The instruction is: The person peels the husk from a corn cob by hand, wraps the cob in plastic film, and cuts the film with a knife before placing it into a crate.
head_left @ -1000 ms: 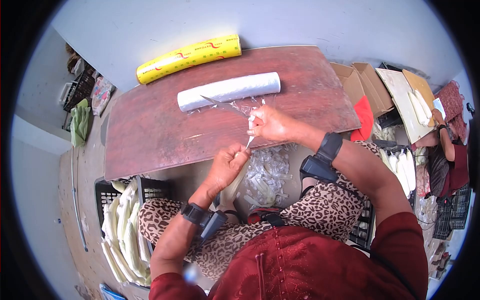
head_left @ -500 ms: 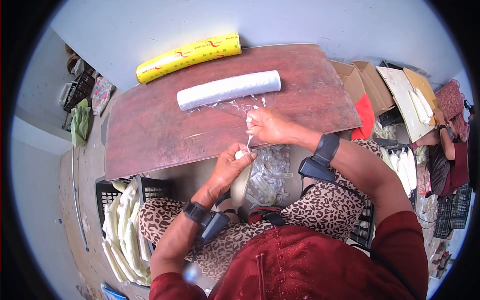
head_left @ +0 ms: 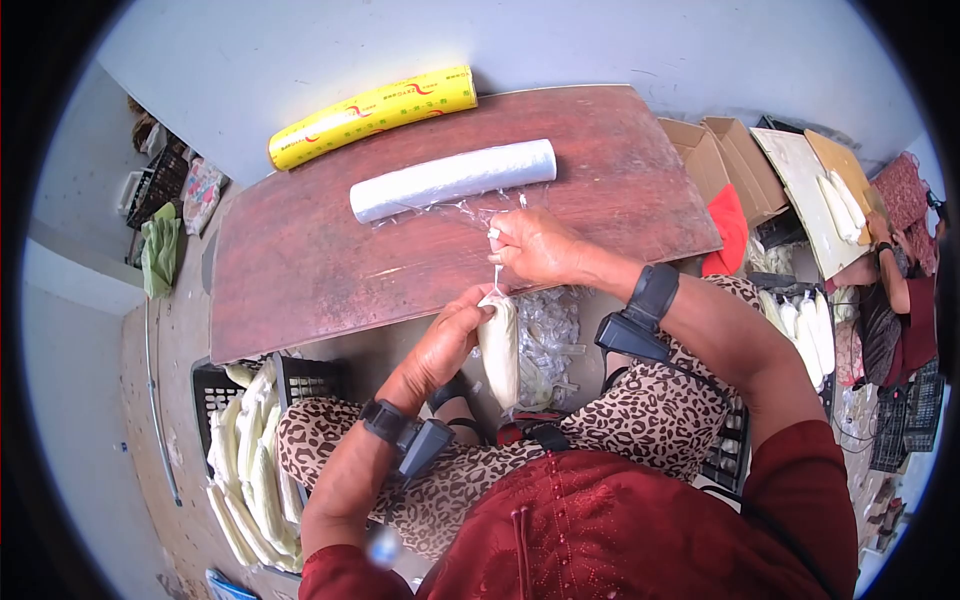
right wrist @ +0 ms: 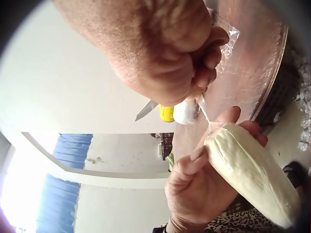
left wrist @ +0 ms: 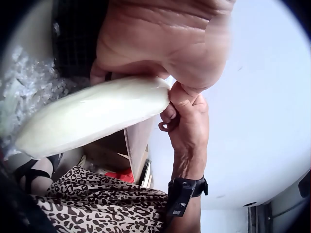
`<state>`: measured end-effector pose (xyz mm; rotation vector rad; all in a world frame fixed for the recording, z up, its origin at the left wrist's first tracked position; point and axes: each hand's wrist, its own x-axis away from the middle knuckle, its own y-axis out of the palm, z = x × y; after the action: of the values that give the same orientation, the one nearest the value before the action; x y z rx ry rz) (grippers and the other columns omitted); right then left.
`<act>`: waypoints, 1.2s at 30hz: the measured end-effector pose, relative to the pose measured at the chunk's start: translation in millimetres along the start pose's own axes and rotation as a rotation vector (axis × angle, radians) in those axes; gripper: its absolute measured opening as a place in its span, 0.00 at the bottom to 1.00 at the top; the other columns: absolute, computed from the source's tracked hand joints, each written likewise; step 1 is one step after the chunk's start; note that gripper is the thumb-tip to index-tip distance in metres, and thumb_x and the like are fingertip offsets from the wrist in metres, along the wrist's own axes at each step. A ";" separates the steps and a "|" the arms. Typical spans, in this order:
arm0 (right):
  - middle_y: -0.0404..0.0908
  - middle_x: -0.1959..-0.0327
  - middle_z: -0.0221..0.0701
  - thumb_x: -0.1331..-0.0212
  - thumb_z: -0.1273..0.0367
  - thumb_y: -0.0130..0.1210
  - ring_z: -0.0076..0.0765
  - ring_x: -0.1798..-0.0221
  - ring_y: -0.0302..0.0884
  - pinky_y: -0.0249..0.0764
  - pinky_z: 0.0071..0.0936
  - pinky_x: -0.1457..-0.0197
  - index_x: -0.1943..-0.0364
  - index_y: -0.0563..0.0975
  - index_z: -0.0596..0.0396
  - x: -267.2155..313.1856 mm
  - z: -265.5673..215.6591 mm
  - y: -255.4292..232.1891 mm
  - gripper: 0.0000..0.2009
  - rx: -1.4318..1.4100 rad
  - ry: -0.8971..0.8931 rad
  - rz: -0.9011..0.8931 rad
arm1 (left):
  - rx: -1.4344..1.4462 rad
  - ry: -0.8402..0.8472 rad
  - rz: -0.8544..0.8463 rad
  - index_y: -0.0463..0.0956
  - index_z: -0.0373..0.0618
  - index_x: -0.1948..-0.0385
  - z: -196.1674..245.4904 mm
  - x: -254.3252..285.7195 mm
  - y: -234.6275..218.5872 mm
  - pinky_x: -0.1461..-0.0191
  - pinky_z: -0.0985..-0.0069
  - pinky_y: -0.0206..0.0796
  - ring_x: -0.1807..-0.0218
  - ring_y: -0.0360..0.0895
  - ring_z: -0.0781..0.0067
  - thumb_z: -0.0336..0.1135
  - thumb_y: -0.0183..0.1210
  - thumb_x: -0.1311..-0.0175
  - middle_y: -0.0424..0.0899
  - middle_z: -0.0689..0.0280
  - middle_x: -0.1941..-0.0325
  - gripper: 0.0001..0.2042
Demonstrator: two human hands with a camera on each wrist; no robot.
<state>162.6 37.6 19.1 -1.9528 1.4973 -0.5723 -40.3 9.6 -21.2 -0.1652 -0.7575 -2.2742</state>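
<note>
A long pale vegetable hangs upright below the table's front edge, wrapped in clear film. My left hand holds it near its top, thumb pressed against its end in the right wrist view. Above it, my right hand grips a knife, its blade jutting out past the hand in the right wrist view. The same hand pinches the film's twisted white tail, drawn taut up from the vegetable. Behind the hands, a roll of clear film lies on the reddish table, loose film along its near side.
A yellow printed roll lies at the table's back edge. Crates of pale vegetables stand at both sides. Crumpled clear film covers the floor beneath the table. Cardboard boxes are at right, and another person's arm shows beyond.
The left hand has shifted slightly, and the vegetable has swung into fuller view, hanging upright. The knife blade, plain in the head view earlier, has turned and no longer shows there.
</note>
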 end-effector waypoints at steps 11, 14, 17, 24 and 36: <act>0.78 0.75 0.45 0.44 0.70 0.56 0.53 0.70 0.78 0.71 0.42 0.66 0.72 0.73 0.60 2.8 4.4 11.9 0.07 -0.018 -0.069 -0.039 | -0.170 0.016 0.100 0.70 0.48 0.57 -18.7 -8.6 -10.3 0.48 0.76 0.65 0.55 0.74 0.76 0.36 0.61 0.38 0.78 0.69 0.59 0.12; 0.78 0.75 0.47 0.45 0.71 0.56 0.56 0.69 0.78 0.71 0.43 0.66 0.72 0.73 0.60 4.6 6.2 16.2 0.07 0.000 -0.104 -0.047 | -0.017 -0.049 0.101 0.70 0.48 0.56 -27.4 -9.9 -13.2 0.49 0.73 0.68 0.56 0.76 0.74 0.41 0.60 0.35 0.79 0.66 0.59 0.13; 0.78 0.74 0.48 0.45 0.71 0.56 0.58 0.67 0.78 0.72 0.45 0.65 0.72 0.73 0.61 7.2 8.7 22.0 0.06 0.042 -0.130 -0.078 | 0.046 -0.080 0.177 0.70 0.47 0.56 -40.1 -11.2 -14.3 0.54 0.73 0.71 0.59 0.77 0.73 0.46 0.57 0.33 0.80 0.64 0.61 0.14; 0.80 0.70 0.47 0.45 0.72 0.57 0.60 0.62 0.78 0.73 0.47 0.62 0.71 0.73 0.60 1.9 16.1 36.8 0.06 0.248 -0.132 -0.117 | -0.121 -0.201 0.424 0.74 0.40 0.57 -44.3 -17.8 -11.9 0.67 0.74 0.70 0.68 0.77 0.74 0.48 0.53 0.31 0.80 0.64 0.68 0.18; 0.78 0.68 0.46 0.43 0.72 0.56 0.59 0.61 0.77 0.73 0.47 0.62 0.69 0.72 0.59 -16.3 22.5 42.4 0.06 0.291 -0.174 -0.112 | 0.026 -0.202 0.474 0.76 0.40 0.57 -38.3 -26.0 -12.5 0.64 0.68 0.71 0.67 0.77 0.70 0.42 0.52 0.35 0.80 0.63 0.66 0.15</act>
<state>143.4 50.3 -26.0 -1.8148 1.1355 -0.6137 -26.0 10.6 -66.9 -0.5124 -0.7563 -1.8129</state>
